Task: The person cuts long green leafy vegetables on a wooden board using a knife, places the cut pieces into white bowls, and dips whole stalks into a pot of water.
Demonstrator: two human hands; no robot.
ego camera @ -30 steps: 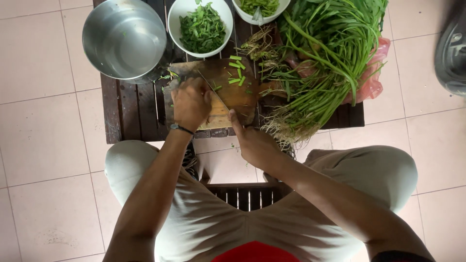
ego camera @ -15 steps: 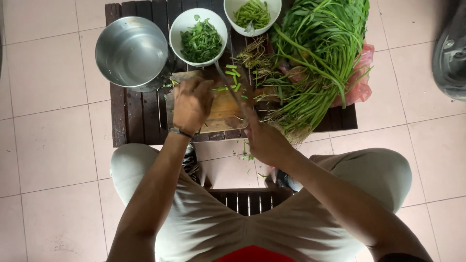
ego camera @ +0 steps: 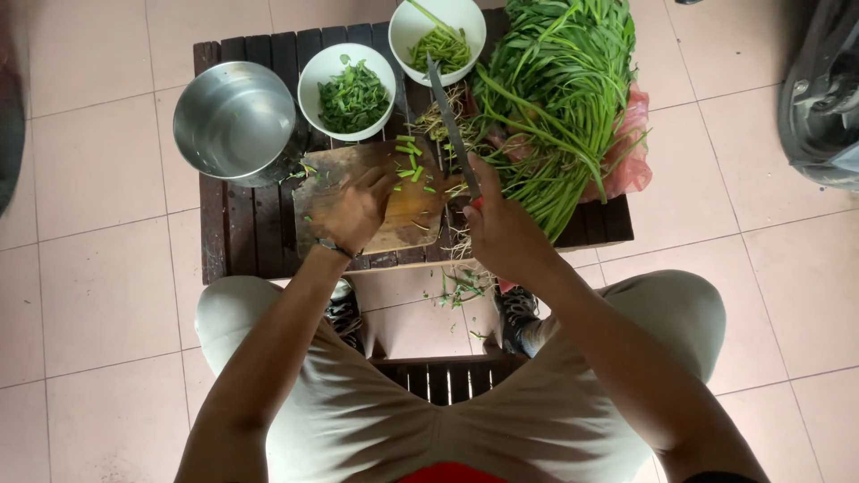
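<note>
Knife [ego camera: 450, 125] is held in the right hand [ego camera: 501, 228], whose fingers are clenched around the handle at the near end of the blade; the handle itself is hidden in the fist. We note the blade points away from the person, reaching over the far edge of the wooden cutting board [ego camera: 394, 219] toward the white bowl of cut stems [ego camera: 438, 36]. We judge the knife light and rigid, with a thin, narrow blade, sharp along one edge, so the only safe hold is the handle, as now. The left hand [ego camera: 358, 210] rests on the board with fingers loosely curled, beside the scattered green stem pieces [ego camera: 407, 165]; we cannot tell whether it grips any of them. These pieces look light and likely damp, best gathered by scooping rather than pinching. The bundle of long green stalks [ego camera: 555, 98] lies to the right on the dark slatted surface [ego camera: 242, 224], over a pink plastic bag [ego camera: 631, 143]; the stalks look limp and easily bruised. A steel pot [ego camera: 234, 121] and a white bowl of chopped leaves [ego camera: 352, 79] stand at the far left.

Against the frame half a second ago, we record the knife raised and swung forward, now nearer the far bowl. The right hand has moved up to the board's right edge. The left hand remains on the board.
</note>
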